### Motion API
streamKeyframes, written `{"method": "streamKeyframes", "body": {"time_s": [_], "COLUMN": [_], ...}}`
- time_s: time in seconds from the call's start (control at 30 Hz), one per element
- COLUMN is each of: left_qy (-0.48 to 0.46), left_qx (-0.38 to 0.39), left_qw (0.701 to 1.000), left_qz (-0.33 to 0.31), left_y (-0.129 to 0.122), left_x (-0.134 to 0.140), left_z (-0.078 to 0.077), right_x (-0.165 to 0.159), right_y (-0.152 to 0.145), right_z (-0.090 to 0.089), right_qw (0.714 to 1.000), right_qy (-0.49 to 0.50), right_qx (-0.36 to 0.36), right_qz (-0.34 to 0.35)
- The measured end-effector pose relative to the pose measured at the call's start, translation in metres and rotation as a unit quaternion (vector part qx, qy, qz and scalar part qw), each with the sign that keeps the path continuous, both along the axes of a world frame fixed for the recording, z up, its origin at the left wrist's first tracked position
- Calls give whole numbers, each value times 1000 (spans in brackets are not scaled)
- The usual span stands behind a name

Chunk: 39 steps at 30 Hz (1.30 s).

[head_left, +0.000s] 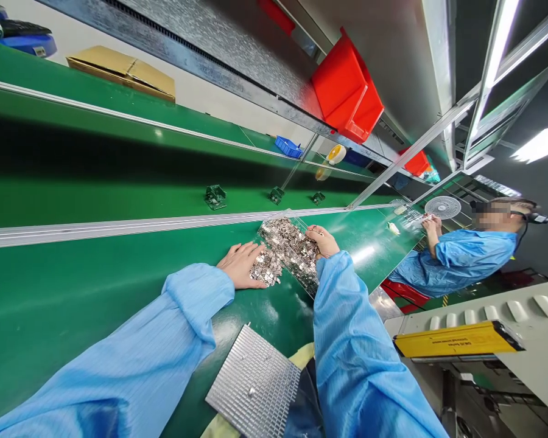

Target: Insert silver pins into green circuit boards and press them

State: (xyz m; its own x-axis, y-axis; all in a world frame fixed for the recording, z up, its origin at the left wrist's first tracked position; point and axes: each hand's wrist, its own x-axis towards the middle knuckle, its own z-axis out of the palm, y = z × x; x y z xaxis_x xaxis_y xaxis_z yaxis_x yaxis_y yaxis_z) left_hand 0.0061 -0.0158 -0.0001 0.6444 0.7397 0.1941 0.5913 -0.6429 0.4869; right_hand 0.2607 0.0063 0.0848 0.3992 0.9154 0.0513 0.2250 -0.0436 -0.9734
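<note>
My left hand (241, 266) lies on the green bench with its fingers stretched out, its inner side against a loose pile of small shiny metal pieces (266, 267). Beside the pile is a clear plastic tray (311, 291) filled with more of the same pieces (290, 238). My right hand (323, 241) is closed at the tray's right edge, with its fingertips curled over the rim by the pieces. A silver gridded plate (256, 380) rests near my body at the bench's front edge, with a small piece or two on it.
Several dark green small assemblies, one (215, 197) nearest, stand beyond the metal rail (119, 226). A red bin (347, 91) sits on the overhead shelf. A cardboard box (123, 72) is at back left. A co-worker in blue (466, 258) sits at right, near a yellow bar (456, 340).
</note>
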Motion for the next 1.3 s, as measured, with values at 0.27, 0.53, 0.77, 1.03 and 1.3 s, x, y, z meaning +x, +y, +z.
{"method": "streamKeyframes", "body": {"time_s": [0.27,0.53,0.77,1.03,1.3], "left_qy": [-29,-32,-25,-18,-17], "left_qx": [-9,-20,-9,-10,-9], "left_qw": [999,998,999,999,1000], "left_qz": [29,40,39,31,18], "left_y": [-2,-2,0,-1,0], "left_x": [1,3,3,2,1], "left_z": [1,1,0,2,0], "right_x": [-86,-103,-101,-79,-44], "right_y": [-8,-14,-21,-25,-93], "right_z": [-27,-61,-80,-56,-66], "right_qw": [995,960,915,864,825], "right_qy": [-58,-253,-359,-406,-482], "right_qx": [46,102,129,133,105], "right_qz": [65,61,135,265,275]}}
